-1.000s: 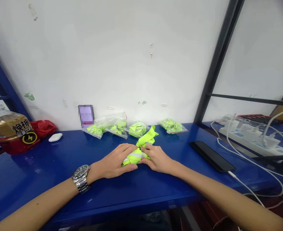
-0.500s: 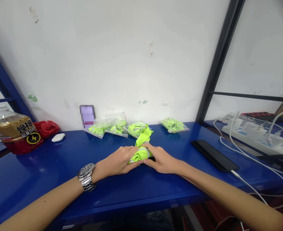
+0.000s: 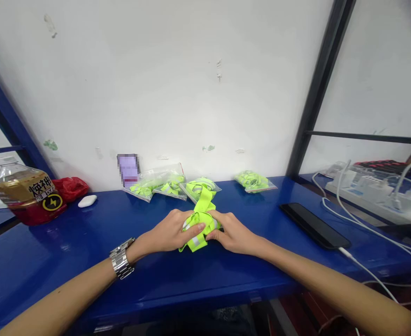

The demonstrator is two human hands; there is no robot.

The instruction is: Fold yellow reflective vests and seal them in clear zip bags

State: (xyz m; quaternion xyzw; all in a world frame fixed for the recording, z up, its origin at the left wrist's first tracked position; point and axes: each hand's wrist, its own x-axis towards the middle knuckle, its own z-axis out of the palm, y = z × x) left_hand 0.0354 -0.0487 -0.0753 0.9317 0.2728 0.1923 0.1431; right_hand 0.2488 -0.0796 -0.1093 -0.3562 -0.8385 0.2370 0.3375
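Note:
A bundle of neon yellow-green reflective strap [image 3: 201,215] with silver stripes is held between both hands, low over the blue table. My left hand [image 3: 177,229], with a metal watch on its wrist, grips the bundle from the left, its thumb pressed across the front. My right hand [image 3: 231,232] closes on the right side of the same bundle, its fingers partly hidden behind it. One strap loop reaches up toward the bags behind, and another end hangs down below the thumbs. Just beyond lies a clear bag with a similar strap [image 3: 202,185].
More bagged straps [image 3: 170,185] lie along the wall, one bag [image 3: 254,181] farther right. At right are a phone [image 3: 313,225] on a white cable and a power strip [image 3: 376,196]. At left stand a large bottle [image 3: 26,191], a red plastic bag [image 3: 71,187] and a white case [image 3: 87,201].
A strap end now hangs down over the front of the bundle. My left thumb has moved up onto the bundle's front, and the left wrist has turned.

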